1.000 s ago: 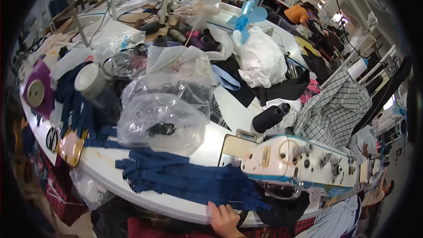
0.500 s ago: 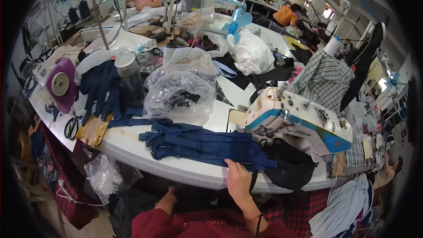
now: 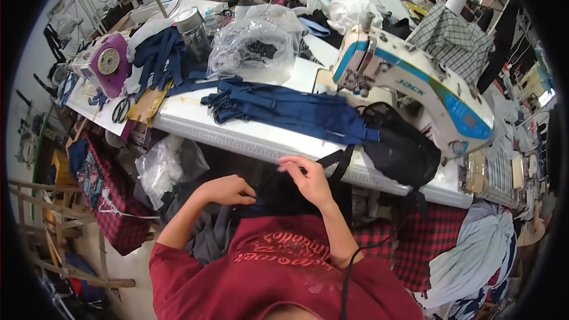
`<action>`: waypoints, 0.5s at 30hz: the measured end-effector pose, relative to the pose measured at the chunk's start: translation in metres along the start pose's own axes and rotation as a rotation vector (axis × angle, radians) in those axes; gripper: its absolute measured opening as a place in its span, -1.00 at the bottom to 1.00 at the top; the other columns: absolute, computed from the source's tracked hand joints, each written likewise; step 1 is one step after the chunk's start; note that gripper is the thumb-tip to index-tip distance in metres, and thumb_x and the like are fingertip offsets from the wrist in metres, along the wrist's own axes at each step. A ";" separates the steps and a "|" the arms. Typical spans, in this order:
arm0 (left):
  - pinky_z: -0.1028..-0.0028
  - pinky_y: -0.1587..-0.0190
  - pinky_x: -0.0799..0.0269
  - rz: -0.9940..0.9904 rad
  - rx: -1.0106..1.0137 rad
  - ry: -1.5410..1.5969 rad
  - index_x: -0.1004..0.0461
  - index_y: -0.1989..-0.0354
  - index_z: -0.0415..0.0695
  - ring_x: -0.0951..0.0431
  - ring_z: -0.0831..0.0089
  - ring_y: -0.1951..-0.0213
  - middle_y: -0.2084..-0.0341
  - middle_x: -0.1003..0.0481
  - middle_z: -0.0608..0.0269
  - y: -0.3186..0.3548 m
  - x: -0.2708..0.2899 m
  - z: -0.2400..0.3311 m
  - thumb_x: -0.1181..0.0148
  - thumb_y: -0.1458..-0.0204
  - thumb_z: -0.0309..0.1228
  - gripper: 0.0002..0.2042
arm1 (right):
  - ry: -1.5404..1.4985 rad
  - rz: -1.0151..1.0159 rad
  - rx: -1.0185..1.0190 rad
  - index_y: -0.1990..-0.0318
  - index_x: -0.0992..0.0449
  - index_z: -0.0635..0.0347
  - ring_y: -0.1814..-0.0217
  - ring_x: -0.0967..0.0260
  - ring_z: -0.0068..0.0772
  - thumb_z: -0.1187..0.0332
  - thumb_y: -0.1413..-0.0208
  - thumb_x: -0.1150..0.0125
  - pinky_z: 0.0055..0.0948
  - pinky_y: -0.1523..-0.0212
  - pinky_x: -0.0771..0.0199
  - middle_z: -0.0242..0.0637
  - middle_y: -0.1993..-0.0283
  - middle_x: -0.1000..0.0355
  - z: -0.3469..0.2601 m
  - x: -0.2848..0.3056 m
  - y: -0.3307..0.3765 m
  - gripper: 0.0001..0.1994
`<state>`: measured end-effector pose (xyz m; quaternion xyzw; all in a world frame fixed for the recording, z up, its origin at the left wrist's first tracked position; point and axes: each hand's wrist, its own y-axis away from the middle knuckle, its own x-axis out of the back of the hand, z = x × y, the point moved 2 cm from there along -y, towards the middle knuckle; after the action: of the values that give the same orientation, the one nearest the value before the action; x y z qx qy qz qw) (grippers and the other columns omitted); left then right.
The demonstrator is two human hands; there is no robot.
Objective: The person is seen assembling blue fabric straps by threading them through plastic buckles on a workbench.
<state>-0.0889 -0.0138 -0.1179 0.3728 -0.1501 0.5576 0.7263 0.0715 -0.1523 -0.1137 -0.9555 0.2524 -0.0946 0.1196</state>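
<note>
Both my hands are over my lap, in front of the table's edge. My left hand (image 3: 232, 190) has its fingers curled down against dark cloth (image 3: 278, 195); a bit of blue shows at the fingertips, and what they hold is hidden. My right hand (image 3: 305, 179) hovers just below the table edge, its fingers loosely bent and apart, with nothing visible in them. Beyond it, a long bundle of navy fabric strips (image 3: 284, 106) lies on the table, next to a black cloth piece (image 3: 400, 145) by the sewing machine (image 3: 415, 77).
A ruler strip (image 3: 237, 142) runs along the table's front edge. Farther left are a clear plastic bag (image 3: 255, 53), a jar (image 3: 191, 28), more navy strips (image 3: 159, 53), scissors (image 3: 121, 110) and a purple-and-white machine (image 3: 106, 65). Plaid red cloth (image 3: 427, 243) hangs below.
My right hand has left the navy strips and come back toward my lap. My left hand has risen into fuller view. The head view has tilted downward.
</note>
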 end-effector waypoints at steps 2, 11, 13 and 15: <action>0.47 0.53 -0.25 -0.097 -0.078 0.127 -0.45 0.35 -0.29 -0.30 0.58 0.64 0.70 -0.35 0.15 0.008 0.018 0.036 -0.07 -0.06 -0.35 -0.79 | -0.105 -0.235 -0.033 0.10 -0.49 0.20 0.54 -0.19 -0.72 0.37 -0.19 0.07 -0.66 0.51 -0.20 -0.47 0.55 -0.33 -0.001 -0.018 0.003 -0.76; 0.65 0.44 -0.32 -0.104 -0.124 0.462 -0.52 0.25 -0.27 -0.37 0.69 0.50 0.54 -0.46 0.41 0.009 0.062 0.041 -0.14 -0.05 -0.35 -0.77 | -0.094 -0.568 -0.201 0.29 -0.47 0.32 0.41 -0.24 -0.63 0.42 -0.07 -0.11 -0.60 0.37 -0.28 -0.42 0.44 -0.37 -0.027 0.009 0.036 -0.86; 0.64 0.46 -0.32 -0.098 -0.132 0.486 -0.54 0.23 -0.24 -0.39 0.69 0.49 0.52 -0.48 0.38 -0.008 0.071 0.042 -0.17 -0.04 -0.35 -0.77 | -0.044 -0.369 -0.197 0.28 -0.49 0.38 0.23 -0.35 -0.51 0.48 -0.01 -0.13 -0.55 0.17 -0.34 -0.28 0.25 -0.47 -0.025 0.015 0.035 -0.85; 0.62 0.44 -0.30 -0.031 -0.124 0.383 -0.54 0.30 -0.26 -0.37 0.68 0.49 0.54 -0.47 0.39 -0.022 0.079 0.042 -0.17 -0.03 -0.37 -0.81 | 0.012 -0.157 -0.219 0.22 -0.51 0.36 0.09 -0.40 -0.45 0.49 -0.01 -0.13 -0.52 0.07 -0.34 -0.20 0.13 -0.47 -0.031 0.026 0.029 -0.82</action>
<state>-0.0335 0.0093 -0.0475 0.2168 -0.0375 0.5967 0.7717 0.0725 -0.1955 -0.0888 -0.9791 0.1864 -0.0812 0.0055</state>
